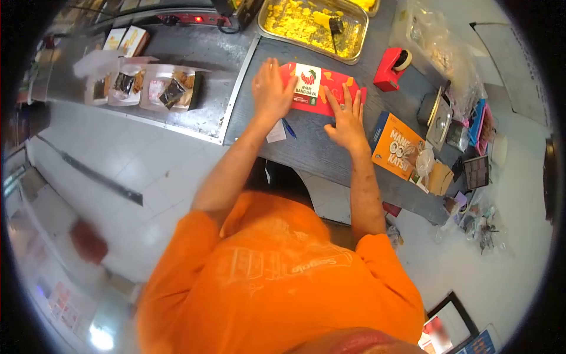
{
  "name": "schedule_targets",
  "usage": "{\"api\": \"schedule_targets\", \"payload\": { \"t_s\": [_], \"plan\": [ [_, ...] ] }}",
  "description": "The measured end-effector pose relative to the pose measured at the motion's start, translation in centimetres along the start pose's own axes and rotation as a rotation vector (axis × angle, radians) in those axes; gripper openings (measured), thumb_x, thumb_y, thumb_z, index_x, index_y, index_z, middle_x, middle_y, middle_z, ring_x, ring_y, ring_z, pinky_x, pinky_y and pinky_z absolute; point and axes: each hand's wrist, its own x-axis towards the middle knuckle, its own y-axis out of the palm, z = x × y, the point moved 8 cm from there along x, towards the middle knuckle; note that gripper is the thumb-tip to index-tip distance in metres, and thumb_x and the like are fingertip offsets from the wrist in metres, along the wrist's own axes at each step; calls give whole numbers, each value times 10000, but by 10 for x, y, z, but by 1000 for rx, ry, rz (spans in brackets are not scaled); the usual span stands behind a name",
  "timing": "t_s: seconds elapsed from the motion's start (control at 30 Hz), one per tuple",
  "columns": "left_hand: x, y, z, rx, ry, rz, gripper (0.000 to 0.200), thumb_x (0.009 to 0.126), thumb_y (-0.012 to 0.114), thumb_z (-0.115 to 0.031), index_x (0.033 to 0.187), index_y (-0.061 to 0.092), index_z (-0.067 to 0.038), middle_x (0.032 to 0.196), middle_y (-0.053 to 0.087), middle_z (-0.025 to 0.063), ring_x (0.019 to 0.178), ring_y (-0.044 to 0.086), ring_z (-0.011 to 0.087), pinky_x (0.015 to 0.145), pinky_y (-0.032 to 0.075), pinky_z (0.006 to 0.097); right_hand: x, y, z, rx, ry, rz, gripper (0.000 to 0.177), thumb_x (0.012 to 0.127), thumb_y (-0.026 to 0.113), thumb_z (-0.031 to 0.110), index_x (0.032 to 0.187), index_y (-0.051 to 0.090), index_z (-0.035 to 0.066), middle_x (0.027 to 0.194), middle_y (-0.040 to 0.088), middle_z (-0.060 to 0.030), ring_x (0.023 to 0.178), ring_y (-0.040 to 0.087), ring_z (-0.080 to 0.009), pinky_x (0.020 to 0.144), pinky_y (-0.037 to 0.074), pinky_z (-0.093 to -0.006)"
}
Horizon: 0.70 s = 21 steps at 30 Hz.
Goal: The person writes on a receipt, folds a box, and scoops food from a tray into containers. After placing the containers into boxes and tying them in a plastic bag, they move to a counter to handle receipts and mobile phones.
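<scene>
A red printed food carton [330, 89] with a white label reading "Ayam Bang Dava" lies on the dark worktop in front of me. My left hand [273, 91] rests at its left end, slightly blurred, the thumb apart from the stretched fingers. Over the carton's right part, the fingers of my right hand [348, 121] are spread flat, with a ring on one of them. Below the carton, near my left wrist, are a small white paper [276, 133] and a blue pen [289, 128].
A metal tray [354, 58] of yellow food with a black-handled utensil stands behind the carton. To the right are a red tape dispenser [389, 74], an orange box [396, 144] and plastic bags [448, 59]. Open food boxes [150, 100] sit on the left counter [203, 121].
</scene>
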Motion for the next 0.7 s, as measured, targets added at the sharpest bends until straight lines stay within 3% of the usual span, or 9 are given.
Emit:
{"api": "schedule_targets", "payload": {
  "t_s": [0.1,0.17,0.2,0.27,0.33,0.5,0.53,0.63,0.7],
  "plan": [
    [-14,52,23,-96,-156,78,628,888,519,-322,1346,329,63,1400,350,232,1325,298,344,1089,185,499,-4,6,-8,-43,-4,-104,701,747,648,227,1395,383,210,1481,209,-184,1314,266,-460,1083,263,-462],
    [-19,52,25,-214,-228,77,643,906,488,-339,1356,300,80,1412,334,238,1336,285,343,1091,181,506,2,19,-63,705,207,-296,518,856,590,280,1322,479,84,1420,356,-196,1280,396,-339,1046,334,-387],
    [-22,44,15,-107,-247,76,645,912,475,-341,1359,287,84,1412,338,233,1342,282,329,1092,174,507,-3,-11,-57,497,312,-459,437,895,584,239,1248,526,-11,1328,474,-209,1186,508,-222,982,402,-318],
    [-24,24,-19,329,-188,64,617,922,454,-346,1359,306,63,1416,357,190,1348,288,284,1071,163,556,-1,11,-70,636,369,-438,453,876,608,179,1261,501,-33,1313,484,-219,1174,514,-217,964,419,-313],
    [-34,53,6,251,-205,27,596,924,449,-347,1355,325,46,1417,365,170,1347,292,268,1051,161,582,6,34,-76,957,324,-518,502,832,634,9,1279,436,-102,1276,498,-244,1144,533,-220,958,430,-291],
    [-30,34,-4,-33,-296,-37,541,933,422,-353,1335,378,7,1386,424,121,1339,303,248,995,149,648,11,43,-82,1284,394,-420,509,856,623,95,1284,434,-104,1217,556,-207,1090,565,-216,923,444,-299],
    [-36,91,51,204,-245,96,515,936,411,-367,1335,407,-40,1364,445,121,1332,306,270,990,152,649,11,50,-89,1298,427,-421,505,856,625,95,1281,438,-104,1214,559,-202,1081,567,-209,918,445,-297],
    [-27,44,8,45,-339,176,479,937,407,-373,1334,435,-107,1337,464,142,1309,333,299,987,144,658,12,53,-96,1303,424,-513,481,861,630,111,1264,466,-93,1178,582,-184,1042,578,-181,894,455,-288],
    [-23,20,-11,248,-316,110,463,928,422,-388,1317,475,-142,1331,470,150,1298,351,274,1010,113,638,14,50,-94,1353,426,-442,439,862,632,109,1234,504,-85,1131,610,-154,1006,585,-155,877,456,-280]
  ]
}}
